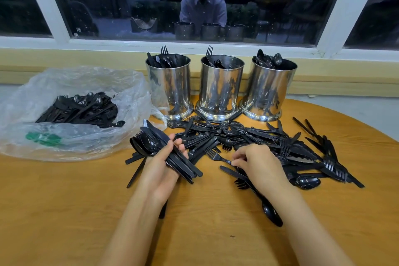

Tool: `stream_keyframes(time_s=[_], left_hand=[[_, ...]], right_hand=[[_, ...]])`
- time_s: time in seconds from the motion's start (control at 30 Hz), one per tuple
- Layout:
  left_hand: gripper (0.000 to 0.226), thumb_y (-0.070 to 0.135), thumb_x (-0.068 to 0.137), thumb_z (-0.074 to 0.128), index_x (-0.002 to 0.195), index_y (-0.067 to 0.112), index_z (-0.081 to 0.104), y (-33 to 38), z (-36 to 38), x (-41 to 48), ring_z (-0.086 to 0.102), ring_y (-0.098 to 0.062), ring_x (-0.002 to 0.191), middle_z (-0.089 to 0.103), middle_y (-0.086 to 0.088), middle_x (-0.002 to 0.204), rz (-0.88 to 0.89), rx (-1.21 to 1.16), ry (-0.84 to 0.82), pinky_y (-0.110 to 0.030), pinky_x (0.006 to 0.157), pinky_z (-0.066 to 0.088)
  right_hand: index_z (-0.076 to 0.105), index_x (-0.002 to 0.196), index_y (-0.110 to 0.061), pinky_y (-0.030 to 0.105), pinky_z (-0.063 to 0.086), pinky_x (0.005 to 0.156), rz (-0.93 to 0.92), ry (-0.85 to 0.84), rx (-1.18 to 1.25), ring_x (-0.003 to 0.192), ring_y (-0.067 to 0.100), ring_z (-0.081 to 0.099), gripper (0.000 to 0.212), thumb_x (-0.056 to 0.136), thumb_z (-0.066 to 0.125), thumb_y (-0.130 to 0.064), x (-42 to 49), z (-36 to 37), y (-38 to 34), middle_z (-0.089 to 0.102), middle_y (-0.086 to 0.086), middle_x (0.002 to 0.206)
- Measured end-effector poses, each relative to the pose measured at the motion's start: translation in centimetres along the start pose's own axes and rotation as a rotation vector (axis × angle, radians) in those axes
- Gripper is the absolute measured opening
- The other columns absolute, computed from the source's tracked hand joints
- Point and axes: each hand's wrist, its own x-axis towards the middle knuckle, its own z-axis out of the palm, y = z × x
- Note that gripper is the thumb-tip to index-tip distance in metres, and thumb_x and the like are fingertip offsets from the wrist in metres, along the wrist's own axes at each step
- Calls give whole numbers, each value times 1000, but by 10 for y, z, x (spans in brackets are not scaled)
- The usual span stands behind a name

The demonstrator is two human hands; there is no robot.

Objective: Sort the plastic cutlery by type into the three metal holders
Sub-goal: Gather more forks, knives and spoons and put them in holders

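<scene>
Right hand first: its fingers are pinched together on the handle end of a single fork, which lies flat with the tines pointing off toward the far left corner of the desk. So I'd call this the picking-up step, mid-sort. The left hand is palm up with its fingers curled round a mixed bundle of knives and spoons, with what looks like a fork in there too, handles lying across the palm. The fork sits at the near-left fringe of the big loose pile, which spreads over the middle of the desk toward the right edge, so it should lift out without dragging much along. Next move, I reckon: lift it clear, then either add it to the bundle or carry it straight to a holder. Along the far edge stand the left holder, middle holder and right holder, side by side. Forks poke out of the middle one and spoons out of the right; the left shows knives plus one fork sticking up. So the middle one is probably the target. Loads left to do, since a plastic bag by the far left edge has another heap inside.
</scene>
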Motion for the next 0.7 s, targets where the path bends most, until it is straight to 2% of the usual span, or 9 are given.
stream_keyframes(time_s=[0.13, 0.3, 0.47, 0.57, 0.7], left_hand=[[22, 9, 99, 49, 116, 11, 63, -1, -1, 1, 65, -11, 67, 68, 0, 78, -7, 17, 0, -31, 77, 51], [23, 9, 99, 49, 118, 11, 62, -3, 0, 1, 66, -10, 66, 68, 0, 78, -11, 34, -1, -31, 78, 51], [26, 10, 99, 50, 123, 11, 61, -4, -1, 1, 66, -11, 69, 68, 0, 81, -21, 46, -4, -32, 79, 52], [26, 9, 100, 50, 124, 11, 61, -4, 0, 1, 66, -11, 69, 68, 0, 81, -23, 38, 2, -32, 80, 52], [26, 9, 100, 49, 123, 11, 61, -4, 2, -2, 65, -11, 69, 68, 0, 80, -31, 35, -8, -32, 81, 51]], right_hand=[[71, 106, -23, 37, 55, 78, 5, -22, -124, 96, 19, 61, 15, 94, 63, -25, -1, 1, -4, 68, -3, 96], [67, 114, -25, 31, 52, 76, -9, -15, -83, 104, 16, 58, 21, 94, 60, -23, -1, 11, -10, 66, -6, 102], [65, 105, -28, 34, 45, 89, -39, 54, -74, 113, 17, 47, 13, 94, 61, -33, 2, 17, -10, 61, -9, 105], [65, 91, -30, 33, 43, 87, -55, 245, 17, 103, 12, 47, 12, 91, 63, -43, 5, 19, -10, 60, -15, 92], [62, 84, -31, 25, 46, 61, -24, 497, 439, 74, 3, 55, 12, 90, 64, -41, 3, 20, -14, 61, -17, 76]])
